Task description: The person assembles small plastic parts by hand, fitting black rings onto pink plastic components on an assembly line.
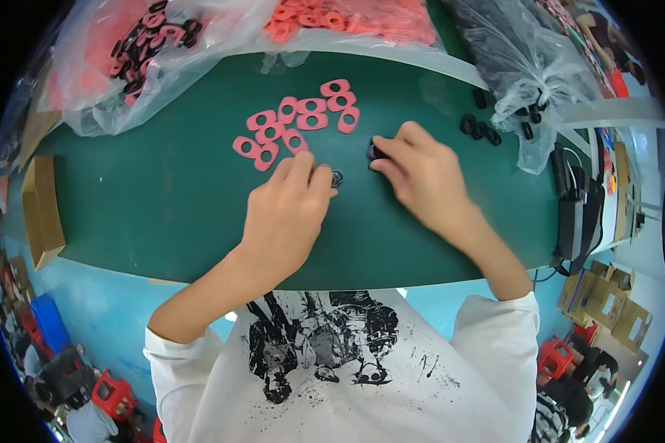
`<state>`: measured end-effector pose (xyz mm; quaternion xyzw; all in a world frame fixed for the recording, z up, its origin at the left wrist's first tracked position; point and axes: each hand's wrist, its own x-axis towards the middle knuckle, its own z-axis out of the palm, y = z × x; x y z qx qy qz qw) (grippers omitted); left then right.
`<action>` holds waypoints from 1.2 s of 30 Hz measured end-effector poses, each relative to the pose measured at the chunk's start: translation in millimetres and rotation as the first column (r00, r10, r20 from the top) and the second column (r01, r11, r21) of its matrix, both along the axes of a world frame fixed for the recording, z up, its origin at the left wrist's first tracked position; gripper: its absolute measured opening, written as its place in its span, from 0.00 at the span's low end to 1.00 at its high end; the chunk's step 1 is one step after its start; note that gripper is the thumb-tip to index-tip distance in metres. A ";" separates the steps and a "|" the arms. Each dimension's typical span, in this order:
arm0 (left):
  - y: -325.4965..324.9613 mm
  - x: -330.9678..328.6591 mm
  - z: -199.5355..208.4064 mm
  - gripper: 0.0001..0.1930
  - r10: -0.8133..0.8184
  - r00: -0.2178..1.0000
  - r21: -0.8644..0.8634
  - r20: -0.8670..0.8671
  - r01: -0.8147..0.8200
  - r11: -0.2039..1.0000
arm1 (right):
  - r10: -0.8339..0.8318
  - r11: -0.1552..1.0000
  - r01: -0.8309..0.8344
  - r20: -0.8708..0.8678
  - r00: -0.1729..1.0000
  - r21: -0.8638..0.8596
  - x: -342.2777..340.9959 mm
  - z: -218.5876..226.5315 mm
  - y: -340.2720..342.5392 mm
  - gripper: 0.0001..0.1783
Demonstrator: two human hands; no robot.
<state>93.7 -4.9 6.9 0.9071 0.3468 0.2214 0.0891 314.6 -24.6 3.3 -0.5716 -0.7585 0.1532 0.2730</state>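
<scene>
Green tabletop (148, 199) stretches out under my arms, above a pale blue floor (103, 284), with a loose cluster of pink rings (323, 121) lying flat on it. Just below the cluster, my left hand (284, 214) is bunched, knuckles up, with a small dark ring (337, 179) at its fingertips; I cannot tell whether they pinch it. Right of the cluster, my right hand (430, 176) has thumb and forefinger closed on a black piece (377, 153). Farther right of the cluster lie loose black rings (493, 138), near a knotted clear bag (528, 55). Behind the cluster sit orange-red pieces (332, 21) in plastic; behind and left of it, an open plastic bag (89, 111) holds mixed pink and black rings. Well left of the cluster stands a cardboard box (42, 210).
</scene>
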 end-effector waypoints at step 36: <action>-30.3 -31.7 -11.6 0.12 -0.037 0.988 -0.127 0.150 0.056 0.990 | 0.183 0.950 -0.200 0.091 0.979 0.241 -33.1 -2.4 -32.2 0.21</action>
